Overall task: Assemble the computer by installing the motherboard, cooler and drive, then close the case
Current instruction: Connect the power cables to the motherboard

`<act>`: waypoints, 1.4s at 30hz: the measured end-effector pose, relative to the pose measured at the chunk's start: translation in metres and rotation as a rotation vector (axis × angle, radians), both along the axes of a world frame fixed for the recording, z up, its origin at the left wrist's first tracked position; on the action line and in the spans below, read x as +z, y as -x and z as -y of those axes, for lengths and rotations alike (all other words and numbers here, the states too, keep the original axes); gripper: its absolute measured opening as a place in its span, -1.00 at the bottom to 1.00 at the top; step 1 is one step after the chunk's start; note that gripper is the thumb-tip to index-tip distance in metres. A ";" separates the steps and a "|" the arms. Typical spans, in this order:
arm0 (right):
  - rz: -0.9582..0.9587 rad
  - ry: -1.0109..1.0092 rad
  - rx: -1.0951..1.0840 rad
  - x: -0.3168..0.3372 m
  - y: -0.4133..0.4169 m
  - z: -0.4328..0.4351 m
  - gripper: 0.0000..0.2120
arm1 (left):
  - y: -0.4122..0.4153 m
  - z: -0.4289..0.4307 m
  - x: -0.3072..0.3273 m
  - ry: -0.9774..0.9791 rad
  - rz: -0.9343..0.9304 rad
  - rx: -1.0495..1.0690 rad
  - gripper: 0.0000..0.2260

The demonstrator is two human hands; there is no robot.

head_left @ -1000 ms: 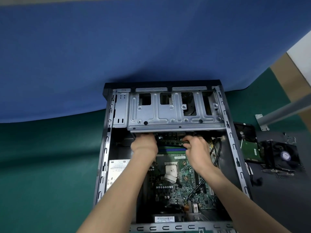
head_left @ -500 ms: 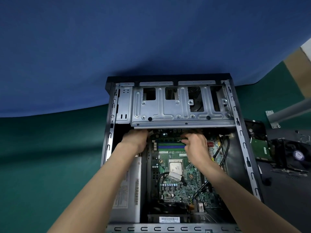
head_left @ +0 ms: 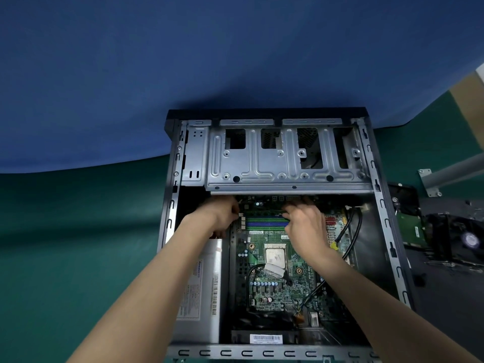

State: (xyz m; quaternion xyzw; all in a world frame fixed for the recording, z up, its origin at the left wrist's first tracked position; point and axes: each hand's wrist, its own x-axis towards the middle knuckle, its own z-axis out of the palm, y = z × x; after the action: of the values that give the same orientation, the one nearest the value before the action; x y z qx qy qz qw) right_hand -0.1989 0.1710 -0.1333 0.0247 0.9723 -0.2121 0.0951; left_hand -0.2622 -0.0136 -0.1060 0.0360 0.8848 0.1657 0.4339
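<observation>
Reaching into the open black-and-grey metal computer case [head_left: 264,113], two bare forearms stretched from the near edge of the green surface [head_left: 78,258]. The case lay on its side at the surface's middle, its far end against a blue cloth backdrop [head_left: 183,61]. Along the case's left wall sat a silver box-shaped power supply [head_left: 209,297] with printed labels. Just beyond it was the left hand [head_left: 218,218], knuckles up and fingers curled under at the left end of the memory slots; whether it gripped anything could not be told. The green rectangular motherboard [head_left: 272,289] lay flat on the case floor, a square silver processor [head_left: 275,256] at its middle. A narrow green memory stick [head_left: 264,213] stood in the farthest slot, beside blue and green slots, under the lip of the grey stamped-metal drive cage [head_left: 282,163]. The right hand [head_left: 306,226] had its fingers bent down over the stick's right end, gripping it. Black cables [head_left: 349,229] looped beside that wrist. Outside the case, toward the right edge of the surface, a hard drive [head_left: 411,231] lay with its green circuit board up, and just right of it a black fan cooler [head_left: 468,239]. A grey metal bar [head_left: 450,171] crossed the far right corner.
</observation>
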 end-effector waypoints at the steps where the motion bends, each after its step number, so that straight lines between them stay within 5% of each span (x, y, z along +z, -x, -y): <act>1: -0.020 -0.022 0.010 0.000 -0.002 0.001 -0.66 | 0.000 -0.001 0.000 -0.014 0.026 0.018 -0.74; 12: -0.042 -0.033 0.067 -0.002 0.003 -0.003 -0.66 | 0.000 -0.015 0.012 -0.021 0.094 0.094 -0.54; 16: -0.025 0.136 -0.035 -0.006 0.001 -0.012 -0.67 | -0.005 -0.021 0.017 0.145 -0.287 -0.180 -0.67; 20: -0.004 0.321 -0.155 -0.001 -0.001 -0.016 -0.78 | -0.015 -0.038 0.023 0.361 -0.619 -0.596 -0.57; 24: 0.072 0.345 -0.218 -0.001 0.003 -0.020 -0.70 | -0.016 -0.057 0.014 0.140 -0.498 -0.629 -0.58; 29: 0.115 0.354 -0.396 -0.002 0.001 -0.028 -0.59 | -0.009 -0.071 0.007 0.170 -0.469 -0.660 -0.71; 34: 0.099 0.238 -0.496 0.000 -0.003 -0.037 -0.68 | -0.007 -0.074 0.004 0.179 -0.496 -0.665 -0.74; 42: 0.119 0.412 -0.555 -0.003 -0.012 -0.038 -0.79 | -0.008 -0.074 0.011 0.142 -0.509 -0.626 -0.75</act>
State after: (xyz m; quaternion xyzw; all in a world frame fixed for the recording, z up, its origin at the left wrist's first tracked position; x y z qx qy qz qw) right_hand -0.1870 0.2088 -0.1364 0.2805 0.8581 -0.4199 0.0935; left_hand -0.2542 0.0604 -0.0953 0.3134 0.9195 -0.0500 0.2319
